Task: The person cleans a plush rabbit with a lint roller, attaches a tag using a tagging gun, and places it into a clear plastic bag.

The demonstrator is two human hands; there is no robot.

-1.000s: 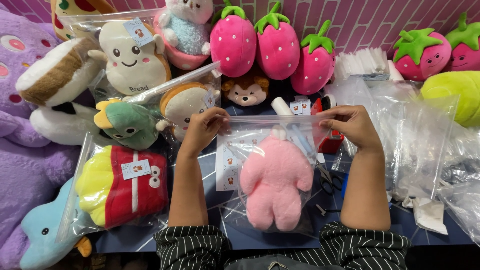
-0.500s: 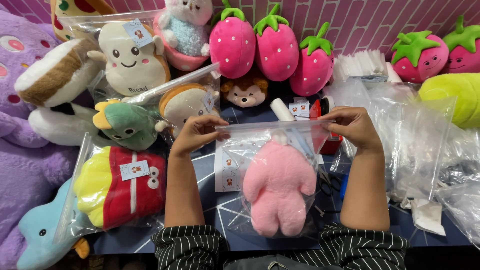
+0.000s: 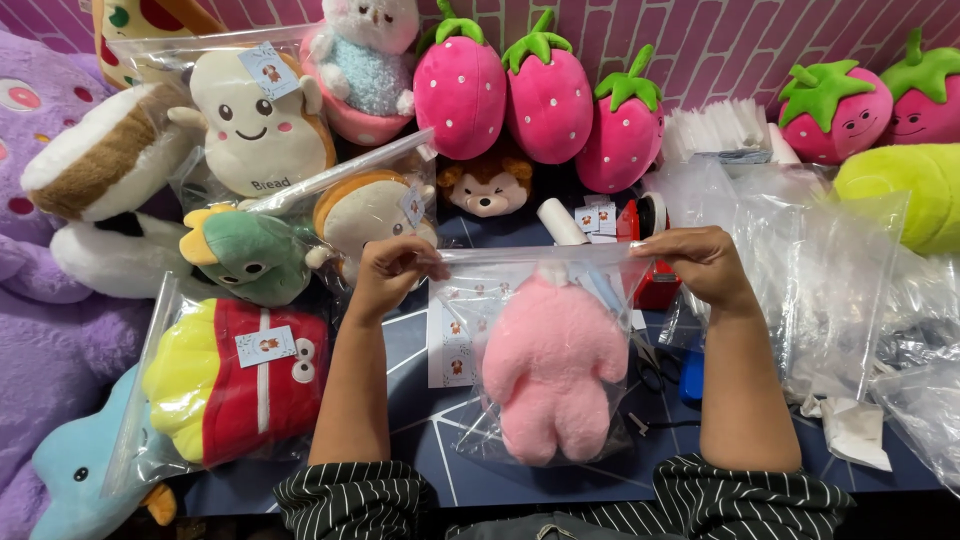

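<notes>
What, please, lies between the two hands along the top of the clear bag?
In the head view, the bag's sealed top edge stretches between the left hand and right hand, with the pink plush toy hanging just below it.

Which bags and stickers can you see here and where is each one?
Clear zip bag with pink plush, centre, held at top corners by left hand and right hand.
Clear bag with red-and-yellow plush, lower left, small white sticker.
White sticker strip, on table behind held bag.

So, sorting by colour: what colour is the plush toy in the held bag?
Pink, clearest in the head view.
</notes>
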